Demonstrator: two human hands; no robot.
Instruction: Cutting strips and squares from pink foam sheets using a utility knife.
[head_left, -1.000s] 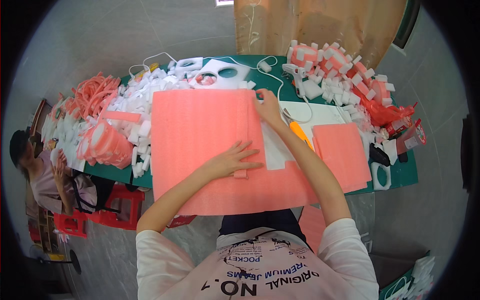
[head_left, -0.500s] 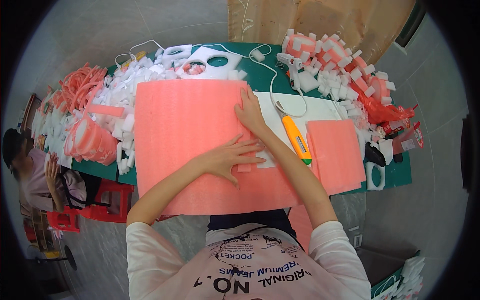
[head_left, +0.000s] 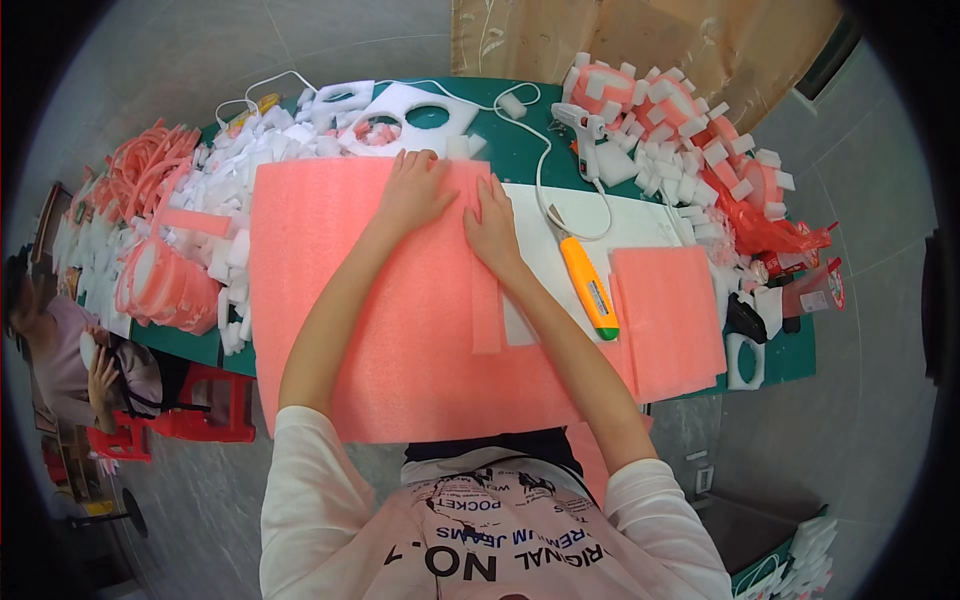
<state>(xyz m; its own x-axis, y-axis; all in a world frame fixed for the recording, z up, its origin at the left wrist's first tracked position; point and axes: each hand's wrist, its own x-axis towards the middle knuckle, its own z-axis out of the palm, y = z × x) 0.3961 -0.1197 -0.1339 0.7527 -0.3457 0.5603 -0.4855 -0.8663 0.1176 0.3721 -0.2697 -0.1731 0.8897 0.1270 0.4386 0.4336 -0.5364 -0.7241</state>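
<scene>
A large pink foam sheet (head_left: 350,340) covers the table's middle and hangs over its front edge. A narrow pink foam strip (head_left: 486,325) lies along its right side. My left hand (head_left: 415,190) rests on the far part of the sheet, fingers stretched towards the far edge. Beside it my right hand (head_left: 491,222) lies on the upper part of the strip, fingers pointing away from me. Neither hand appears to grip anything. To the right, a yellow utility knife (head_left: 588,285) with a green end and its blade out lies on a white board (head_left: 530,205).
Folded pink foam sheets (head_left: 665,325) lie at the right. A white glue gun (head_left: 582,135) with its cord stands behind. White foam pieces (head_left: 270,150) heap up at the far left, and pink-and-white foam rings (head_left: 680,115) at the far right. Another person (head_left: 85,345) sits at the left.
My left hand has moved from the lower right of the sheet up to its far edge. My right hand stays near the strip's top. More of the strip now shows.
</scene>
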